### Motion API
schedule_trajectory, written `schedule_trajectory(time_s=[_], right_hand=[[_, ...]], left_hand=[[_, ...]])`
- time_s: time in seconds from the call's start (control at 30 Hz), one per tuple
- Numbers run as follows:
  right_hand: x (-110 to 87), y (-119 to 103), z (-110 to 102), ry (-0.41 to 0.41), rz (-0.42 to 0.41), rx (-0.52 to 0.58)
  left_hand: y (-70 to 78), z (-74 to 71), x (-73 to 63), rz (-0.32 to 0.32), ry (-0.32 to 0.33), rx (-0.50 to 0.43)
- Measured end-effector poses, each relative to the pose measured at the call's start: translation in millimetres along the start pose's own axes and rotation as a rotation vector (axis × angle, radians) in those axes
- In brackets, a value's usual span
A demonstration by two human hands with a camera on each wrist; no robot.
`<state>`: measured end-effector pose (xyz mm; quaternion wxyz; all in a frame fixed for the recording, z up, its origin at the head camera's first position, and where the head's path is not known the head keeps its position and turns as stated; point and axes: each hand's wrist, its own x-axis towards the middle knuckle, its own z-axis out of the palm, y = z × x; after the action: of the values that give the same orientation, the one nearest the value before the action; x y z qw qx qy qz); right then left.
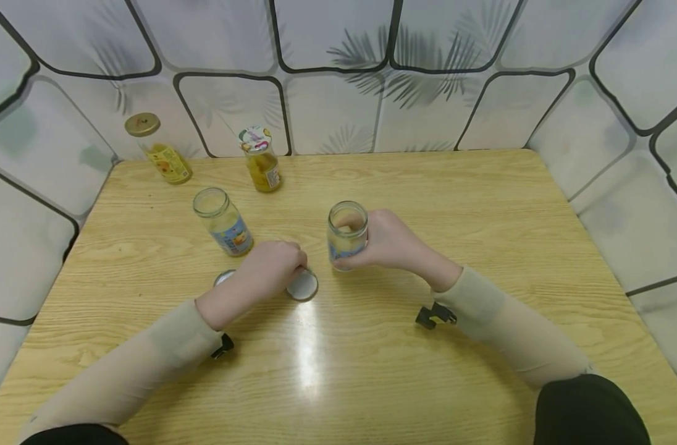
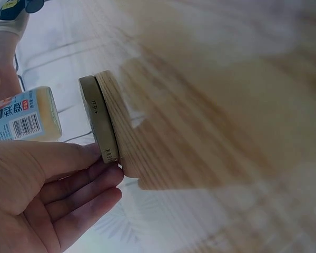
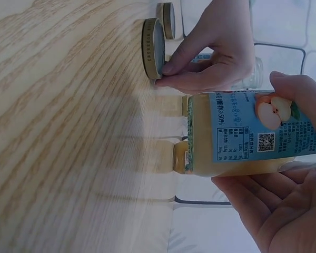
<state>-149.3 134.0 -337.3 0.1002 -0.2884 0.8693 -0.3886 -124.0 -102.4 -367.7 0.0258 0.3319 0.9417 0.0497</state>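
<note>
My right hand (image 1: 385, 241) grips an open glass jar (image 1: 346, 227) around its side, its mouth upward, close over the table. In the right wrist view the jar's blue label (image 3: 263, 126) shows fruit pictures. To its left, my left hand (image 1: 269, 266) pinches the edge of a metal jar lid (image 1: 302, 285) between thumb and fingertips; the lid's pale inner face is up. Seen from the left wrist, the lid's gold rim (image 2: 99, 118) is right at the wood. A second lid (image 1: 223, 277) lies partly hidden behind my left wrist.
Another lidless glass jar (image 1: 224, 225) with a blue label stands beyond my left hand. Farther back are a gold-lidded jar (image 1: 163, 154) with a yellow label and a jar with a patterned lid (image 1: 260, 162) and yellow contents. Patterned panels (image 1: 333, 111) border the wooden table (image 1: 455, 185).
</note>
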Motion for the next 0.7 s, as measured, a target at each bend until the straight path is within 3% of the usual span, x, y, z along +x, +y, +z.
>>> schedule_trajectory(time_s=[0.43, 0.7], right_hand=[[9.2, -2.8, -2.7, 0.018, -0.019, -0.009], [16.2, -5.9, -6.3, 0.037, -0.039, -0.004]], left_hand=[[-0.2, -0.7, 0.4, 0.008, 0.001, -0.006], [-1.7, 0.9, -1.5, 0.013, 0.036, -0.033]])
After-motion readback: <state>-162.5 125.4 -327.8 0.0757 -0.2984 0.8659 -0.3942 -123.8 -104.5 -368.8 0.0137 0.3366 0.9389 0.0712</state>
